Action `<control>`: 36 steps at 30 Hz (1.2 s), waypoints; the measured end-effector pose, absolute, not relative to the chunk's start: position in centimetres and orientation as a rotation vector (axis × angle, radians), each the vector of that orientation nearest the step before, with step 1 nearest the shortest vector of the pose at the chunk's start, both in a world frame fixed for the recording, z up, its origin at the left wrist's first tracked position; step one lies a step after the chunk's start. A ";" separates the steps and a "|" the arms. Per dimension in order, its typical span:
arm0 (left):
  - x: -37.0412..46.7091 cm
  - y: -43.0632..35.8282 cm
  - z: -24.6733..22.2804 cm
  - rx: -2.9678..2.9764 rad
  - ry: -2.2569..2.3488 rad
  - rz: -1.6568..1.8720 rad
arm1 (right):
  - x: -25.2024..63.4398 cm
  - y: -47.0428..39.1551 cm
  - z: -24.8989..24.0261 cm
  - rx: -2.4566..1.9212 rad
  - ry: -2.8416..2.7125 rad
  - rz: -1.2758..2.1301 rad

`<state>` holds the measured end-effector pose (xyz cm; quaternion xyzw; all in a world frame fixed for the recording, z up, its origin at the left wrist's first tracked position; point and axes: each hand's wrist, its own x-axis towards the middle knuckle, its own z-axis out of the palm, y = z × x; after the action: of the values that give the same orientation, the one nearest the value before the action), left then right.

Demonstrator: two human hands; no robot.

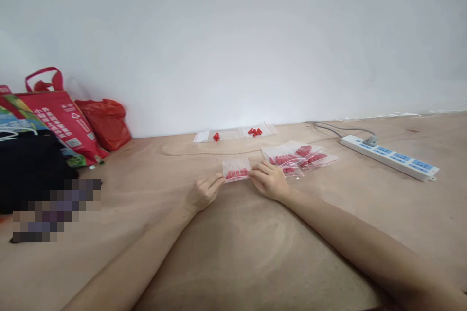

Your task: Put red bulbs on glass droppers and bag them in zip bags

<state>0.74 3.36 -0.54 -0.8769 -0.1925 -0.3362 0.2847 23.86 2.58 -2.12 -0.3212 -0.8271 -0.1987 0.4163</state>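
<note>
Between my two hands lies a small clear zip bag [236, 171] with several red pieces in a row along its near side. My left hand [206, 191] pinches the bag's left near corner. At the right near corner, the fingers of my right hand [269, 180] are closed on the same bag. Just beyond my right hand, several filled zip bags [286, 159] of red pieces lie overlapping. Farther back, near the wall, are a row of clear bags [231, 134], a small red piece [216, 136] and a little group of red pieces [255, 132]. What the pieces are, I cannot tell.
A white power strip [390, 156] with a grey plug and cable lies at the right. On the left stand a red shopping bag [69, 121], a red plastic bag [105, 124] and a black bag [32, 167]. The wall [233, 48] bounds the wooden table [233, 252] behind.
</note>
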 end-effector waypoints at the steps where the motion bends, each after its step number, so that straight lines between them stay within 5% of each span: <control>1: 1.0 3.3 -0.6 -2.355 -0.511 -0.907 | 23.5 2.4 -2.0 -0.796 -2.080 -0.536; 36: 1.0 3.0 -0.5 -2.419 -0.458 -1.000 | 22.9 3.1 -1.7 -0.799 -2.152 -1.084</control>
<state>1.04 3.00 -0.50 -0.8838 -0.1673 -0.3653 0.2397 22.92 3.06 -1.68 -0.3006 -0.8094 -0.4078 0.2970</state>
